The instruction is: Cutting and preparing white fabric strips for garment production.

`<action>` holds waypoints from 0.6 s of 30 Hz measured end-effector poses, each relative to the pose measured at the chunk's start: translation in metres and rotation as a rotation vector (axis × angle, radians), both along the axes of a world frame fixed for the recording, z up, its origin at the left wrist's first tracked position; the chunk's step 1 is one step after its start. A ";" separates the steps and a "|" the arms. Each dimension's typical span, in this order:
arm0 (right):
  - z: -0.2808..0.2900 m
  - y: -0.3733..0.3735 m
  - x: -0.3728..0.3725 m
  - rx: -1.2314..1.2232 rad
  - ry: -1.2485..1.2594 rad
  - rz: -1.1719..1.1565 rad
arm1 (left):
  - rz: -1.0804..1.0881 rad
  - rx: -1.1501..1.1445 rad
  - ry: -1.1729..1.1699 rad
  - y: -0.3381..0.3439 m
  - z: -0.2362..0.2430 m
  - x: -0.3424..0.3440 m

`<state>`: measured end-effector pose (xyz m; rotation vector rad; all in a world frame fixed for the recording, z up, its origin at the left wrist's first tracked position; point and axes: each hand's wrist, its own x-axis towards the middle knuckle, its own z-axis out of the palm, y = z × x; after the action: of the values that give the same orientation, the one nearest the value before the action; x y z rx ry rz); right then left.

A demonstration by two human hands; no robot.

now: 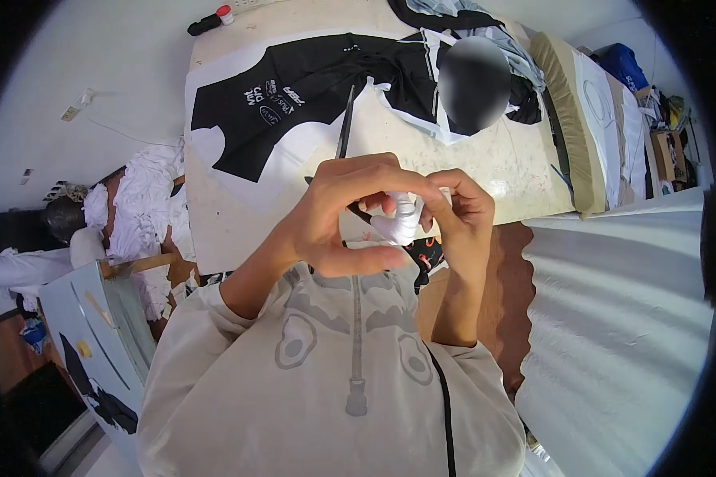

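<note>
In the head view, the person in a pale top holds both hands together in front of the chest, over the near edge of a cream table (525,187). The task's thing, a pair of dark scissors (344,135) with a white-wrapped handle (398,226), sits between the hands, one long blade pointing away across the tabletop. The left hand (320,208) arches around the handle, thumb well apart from the forefinger, other fingertips against the white wrapping; I can't tell how firmly they grip. The right hand (463,226) has its thumb and fingertips pinched together on the wrapping's upper edge, and the two hands meet there. Beyond the blade tip, a black printed garment panel (294,99) lies flat on white paper (294,163). White cloth (145,195) is heaped off to the left, and a big white sheet (612,318) hangs in folds on the right.
</note>
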<state>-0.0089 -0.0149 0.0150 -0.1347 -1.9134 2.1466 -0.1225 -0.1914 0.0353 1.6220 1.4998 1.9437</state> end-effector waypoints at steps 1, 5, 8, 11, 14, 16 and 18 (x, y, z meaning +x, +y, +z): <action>0.000 0.000 -0.001 -0.006 0.027 -0.043 | -0.003 -0.001 0.000 0.000 -0.002 0.001; 0.005 0.005 -0.003 0.063 0.103 -0.194 | 0.066 -0.006 -0.147 -0.001 -0.009 0.006; 0.013 0.020 -0.003 0.128 0.198 -0.269 | 0.082 -0.030 -0.123 0.001 -0.014 0.002; 0.031 0.026 -0.010 0.110 0.217 -0.292 | 0.043 -0.066 -0.101 0.004 -0.024 -0.006; 0.039 0.028 -0.024 0.139 0.241 -0.319 | -0.052 -0.085 -0.136 0.007 -0.034 -0.016; 0.042 0.029 -0.038 0.225 0.228 -0.318 | -0.128 -0.080 -0.152 0.012 -0.038 -0.023; 0.033 0.031 -0.057 0.171 0.256 -0.282 | -0.136 -0.102 -0.198 0.015 -0.042 -0.029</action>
<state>-0.0656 0.0165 0.0479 -0.0855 -1.7993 1.7220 -0.1516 -0.1763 -0.0065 1.4051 1.3517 1.8612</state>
